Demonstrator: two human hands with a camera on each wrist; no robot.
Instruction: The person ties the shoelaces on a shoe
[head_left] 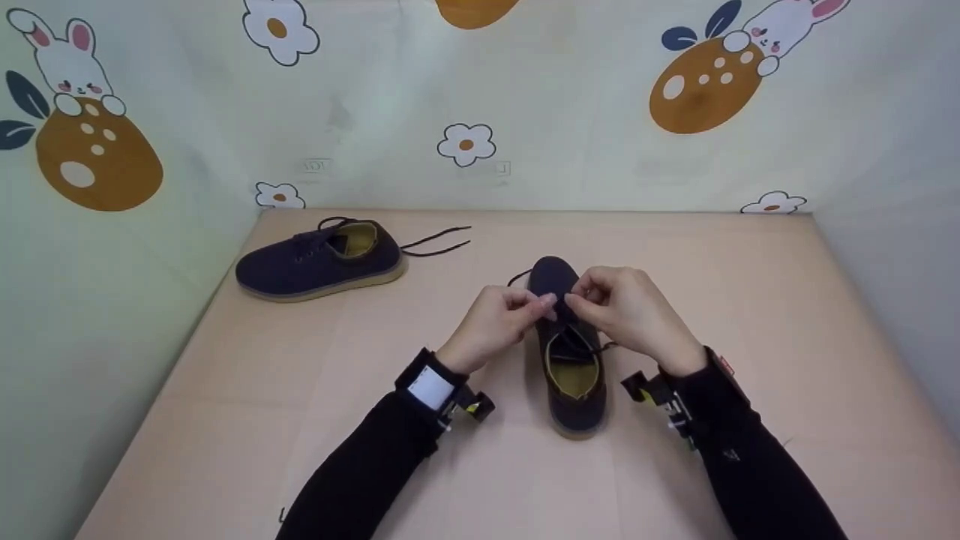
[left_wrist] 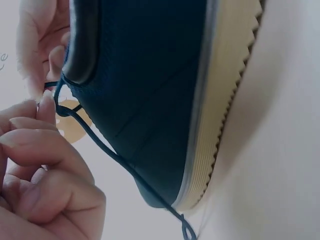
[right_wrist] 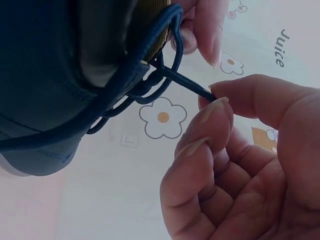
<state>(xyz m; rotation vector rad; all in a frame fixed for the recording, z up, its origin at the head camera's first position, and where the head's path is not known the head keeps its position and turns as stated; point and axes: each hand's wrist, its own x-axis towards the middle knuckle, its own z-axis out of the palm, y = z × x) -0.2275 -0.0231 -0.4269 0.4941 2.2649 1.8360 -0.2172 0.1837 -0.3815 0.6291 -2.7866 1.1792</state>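
A dark navy lace-up shoe (head_left: 576, 411) stands on the table between both hands, toe pointing away, with a yellowish lining. Over its lacing, my left hand (head_left: 491, 322) pinches a part of the shoelace (left_wrist: 107, 150) between thumb and forefinger. Opposite it, my right hand (head_left: 634, 311) grips a lace strand (right_wrist: 187, 82) with thumb and forefinger and holds it out taut from the shoe. Between the hands, the lace loops and crosses above the tongue. One length hangs down the shoe's side in the left wrist view.
A matching navy shoe (head_left: 322, 266) sits at the back left, toe to the left, its loose lace ends (head_left: 439, 244) trailing right on the table (head_left: 247, 420). A patterned curtain (head_left: 555, 97) rises behind the table's far edge and along the sides.
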